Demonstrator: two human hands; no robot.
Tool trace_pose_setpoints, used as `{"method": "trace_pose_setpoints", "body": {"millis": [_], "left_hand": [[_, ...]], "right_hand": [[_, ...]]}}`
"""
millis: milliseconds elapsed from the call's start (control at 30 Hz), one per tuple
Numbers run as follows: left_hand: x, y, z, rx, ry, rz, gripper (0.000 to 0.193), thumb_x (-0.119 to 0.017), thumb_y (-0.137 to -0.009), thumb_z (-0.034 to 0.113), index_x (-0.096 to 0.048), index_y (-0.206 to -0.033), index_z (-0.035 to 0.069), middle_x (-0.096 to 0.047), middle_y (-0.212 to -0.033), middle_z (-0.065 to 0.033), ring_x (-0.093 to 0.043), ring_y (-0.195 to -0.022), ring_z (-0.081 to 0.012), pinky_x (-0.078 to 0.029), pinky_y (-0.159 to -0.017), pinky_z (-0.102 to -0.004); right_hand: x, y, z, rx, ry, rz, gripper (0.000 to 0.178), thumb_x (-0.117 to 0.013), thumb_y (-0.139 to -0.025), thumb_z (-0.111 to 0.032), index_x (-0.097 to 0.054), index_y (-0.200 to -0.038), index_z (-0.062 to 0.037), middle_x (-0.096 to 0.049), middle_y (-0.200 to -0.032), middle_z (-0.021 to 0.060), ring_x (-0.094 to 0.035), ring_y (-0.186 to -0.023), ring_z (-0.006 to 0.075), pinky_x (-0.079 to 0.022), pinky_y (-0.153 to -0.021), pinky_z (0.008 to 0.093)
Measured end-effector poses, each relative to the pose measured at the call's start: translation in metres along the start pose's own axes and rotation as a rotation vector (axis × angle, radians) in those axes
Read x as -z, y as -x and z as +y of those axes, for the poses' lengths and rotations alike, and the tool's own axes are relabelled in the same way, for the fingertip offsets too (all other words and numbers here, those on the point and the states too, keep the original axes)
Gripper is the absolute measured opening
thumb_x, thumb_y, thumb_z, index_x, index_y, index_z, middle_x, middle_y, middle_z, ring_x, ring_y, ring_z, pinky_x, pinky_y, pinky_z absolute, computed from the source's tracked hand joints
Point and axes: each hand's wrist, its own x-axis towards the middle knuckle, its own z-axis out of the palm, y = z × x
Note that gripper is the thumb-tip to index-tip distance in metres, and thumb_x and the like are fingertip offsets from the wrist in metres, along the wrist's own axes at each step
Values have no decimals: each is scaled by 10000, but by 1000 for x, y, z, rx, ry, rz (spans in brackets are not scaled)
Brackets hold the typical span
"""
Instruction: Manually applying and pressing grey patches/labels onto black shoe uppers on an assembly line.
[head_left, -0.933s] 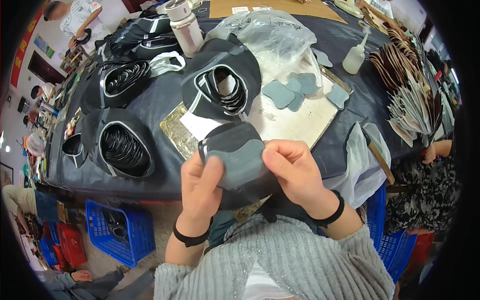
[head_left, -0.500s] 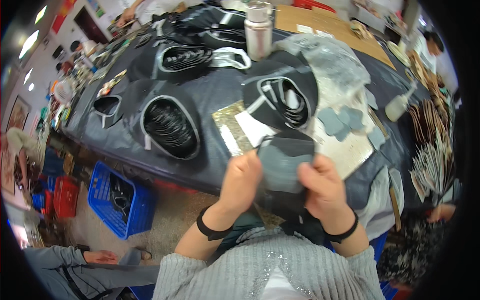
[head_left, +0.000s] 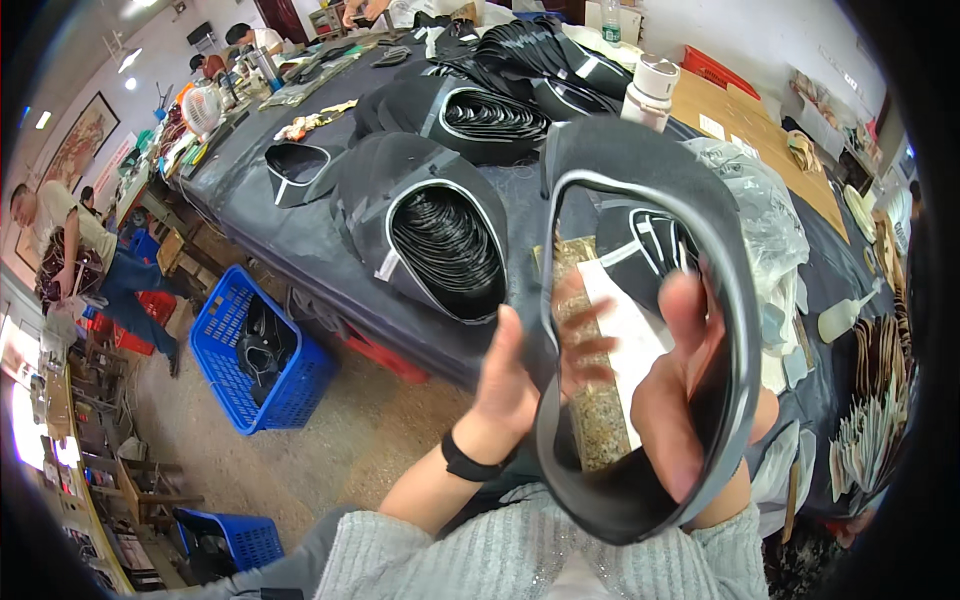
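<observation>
A black shoe upper (head_left: 645,150), spread into a tall loop with a grey-edged opening, is held up before me. My right hand (head_left: 668,410) grips its right wall, the thumb showing inside the loop. My left hand (head_left: 505,385) is at the left wall, thumb raised and fingers apart. Those fingers show through the opening, slightly blurred; the wall hides part of the hand. Behind the loop lie a speckled strip (head_left: 600,430), a white sheet (head_left: 635,365) and a stack of black uppers (head_left: 630,262) with white stripes. Blue-grey cut pieces (head_left: 795,367) lie to the right.
More stacked uppers (head_left: 350,185) fill the dark-covered table (head_left: 300,235). A white-capped bottle (head_left: 651,92), clear plastic bag (head_left: 755,195) and squeeze bottle (head_left: 845,315) stand or lie beyond. Blue baskets (head_left: 318,385) are on the floor at left. Several people are farther off.
The black upper has been raised and opened into a loop; earlier both hands held it low with a grey face showing. My left hand's fingers have spread. The view has swung left.
</observation>
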Motion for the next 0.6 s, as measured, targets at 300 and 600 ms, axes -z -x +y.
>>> {"method": "trace_pose_setpoints", "body": {"millis": [300, 600], "left_hand": [[11, -1, 148, -505, -1199, 363, 488, -566, -823, 18, -362, -1266, 25, -622, -955, -127, -617, -740, -190, -528, -630, -294], [55, -34, 175, -881, -1617, 727, 178, -617, -828, 98, -610, -944, -37, -638, -884, -37, -539, -792, -84, -430, -733, -238]], "right_hand": [[78, -28, 65, -506, 431, 590, 612, -577, -855, -392, -347, -1319, -66, -472, -1134, 125, -469, -984, 194, -415, -784, 324], [126, -68, 160, -427, 1130, 264, 612, -508, -876, -225, -242, -1369, 22, -319, -1377, 217, -301, -1295, 299, -259, -1050, 346]]}}
